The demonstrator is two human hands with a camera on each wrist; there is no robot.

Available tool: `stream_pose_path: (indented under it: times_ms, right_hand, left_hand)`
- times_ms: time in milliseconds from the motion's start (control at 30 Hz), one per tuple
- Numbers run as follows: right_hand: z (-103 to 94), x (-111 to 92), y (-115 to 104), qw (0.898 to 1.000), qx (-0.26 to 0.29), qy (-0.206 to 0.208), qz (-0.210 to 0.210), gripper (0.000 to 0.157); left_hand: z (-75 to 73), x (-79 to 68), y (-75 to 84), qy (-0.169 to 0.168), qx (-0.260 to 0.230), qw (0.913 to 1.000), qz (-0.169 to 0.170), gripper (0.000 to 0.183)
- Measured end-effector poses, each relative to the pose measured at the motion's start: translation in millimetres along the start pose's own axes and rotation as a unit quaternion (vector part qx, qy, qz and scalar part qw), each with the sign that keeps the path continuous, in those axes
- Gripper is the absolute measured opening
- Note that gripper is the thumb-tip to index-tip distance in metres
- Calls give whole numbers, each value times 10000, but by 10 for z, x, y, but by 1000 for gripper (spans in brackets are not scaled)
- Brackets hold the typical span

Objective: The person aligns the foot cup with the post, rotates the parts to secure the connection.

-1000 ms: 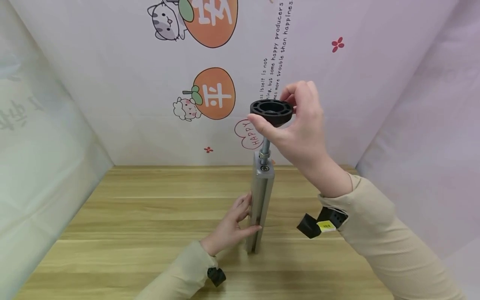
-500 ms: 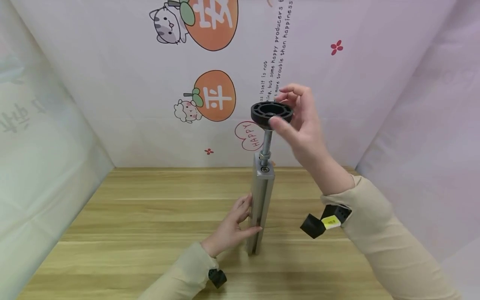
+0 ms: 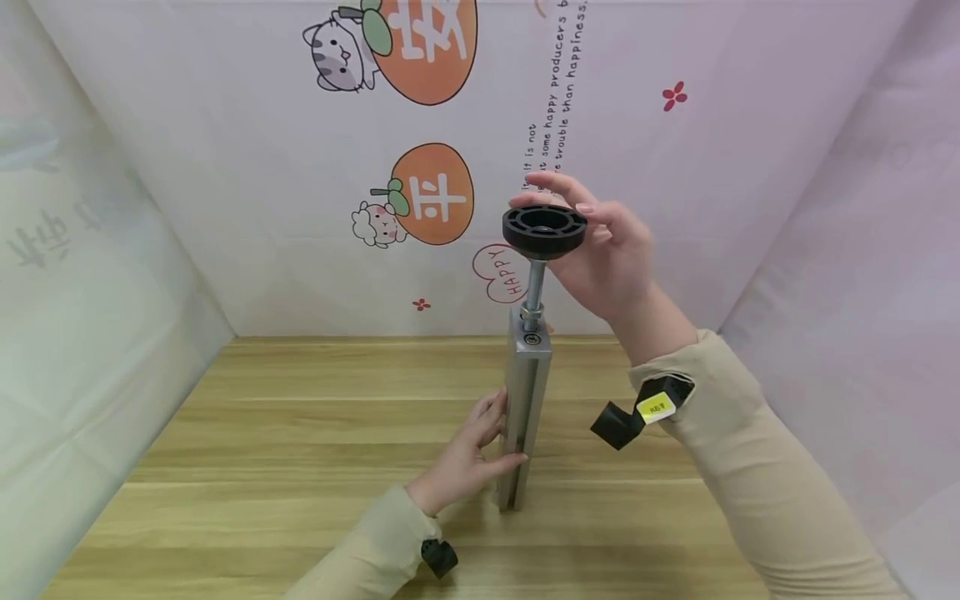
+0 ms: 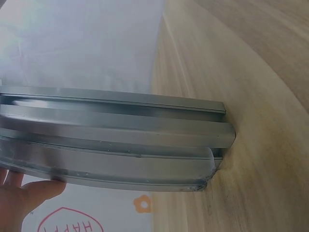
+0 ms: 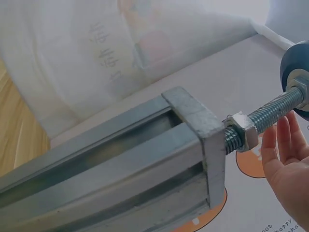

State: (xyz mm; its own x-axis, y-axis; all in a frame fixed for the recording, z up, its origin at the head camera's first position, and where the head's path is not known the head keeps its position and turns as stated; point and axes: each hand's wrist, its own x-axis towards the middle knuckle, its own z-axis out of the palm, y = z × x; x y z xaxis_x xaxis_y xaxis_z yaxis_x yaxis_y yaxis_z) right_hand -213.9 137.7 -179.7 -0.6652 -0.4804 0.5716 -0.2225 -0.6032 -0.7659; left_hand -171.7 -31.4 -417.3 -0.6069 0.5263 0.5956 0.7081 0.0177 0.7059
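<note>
A slotted aluminium profile stands upright on the wooden table, its grooves also plain in the left wrist view. From its end plate rises a threaded rod with a hex nut near the base. A round black levelling foot tops the rod, hollow underside facing up. Low on the profile, my left hand grips it between thumb and fingers. My right hand is at the foot's right and far side, fingers extended around the rim; whether they touch it is hard to tell, and the thumb is hidden.
A wooden tabletop spreads beneath the profile. A printed white backdrop rises behind, and pale fabric sheets hang at both sides. Black wrist cameras are strapped to the sleeves.
My right hand has loosened from the foot's rim; its thumb left the near side, and its fingers now reach round the far side. My left hand and the profile stay put.
</note>
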Motion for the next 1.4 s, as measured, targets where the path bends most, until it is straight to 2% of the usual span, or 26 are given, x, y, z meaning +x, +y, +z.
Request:
stream_pose_path:
  times_ms: [133, 233, 433, 600, 867, 1067, 1267, 1400]
  right_hand:
    - [23, 33, 3, 9998, 130, -49, 140, 47]
    - [32, 64, 17, 9992, 237, -276, 150, 44]
    - [-27, 62, 57, 9945, 552, -878, -123, 35]
    - [-37, 44, 105, 9904, 815, -1082, -269, 34]
    - [-11, 51, 180, 9929, 836, -777, -334, 27]
    - [1, 47, 194, 9929, 979, -617, -287, 27]
    - [3, 25, 173, 9961, 798, -259, -256, 23]
    - [7, 18, 164, 9956, 850, -302, -252, 22]
  left_hand:
    - [-5, 5, -8, 13, 75, 10000, -38, 102]
    - [-4, 2, -11, 37, 67, 9999, -84, 103]
    - [25, 0, -9, 57, 39, 9999, -125, 104]
    - [31, -10, 2, 98, 79, 9999, -57, 101]
    - [32, -13, -8, 41, 38, 9996, -259, 99]
    - [43, -18, -4, 99, 6, 9997, -229, 101]
    - [56, -5, 11, 55, -38, 9998, -210, 100]
    - [54, -9, 11, 118, -55, 9997, -191, 101]
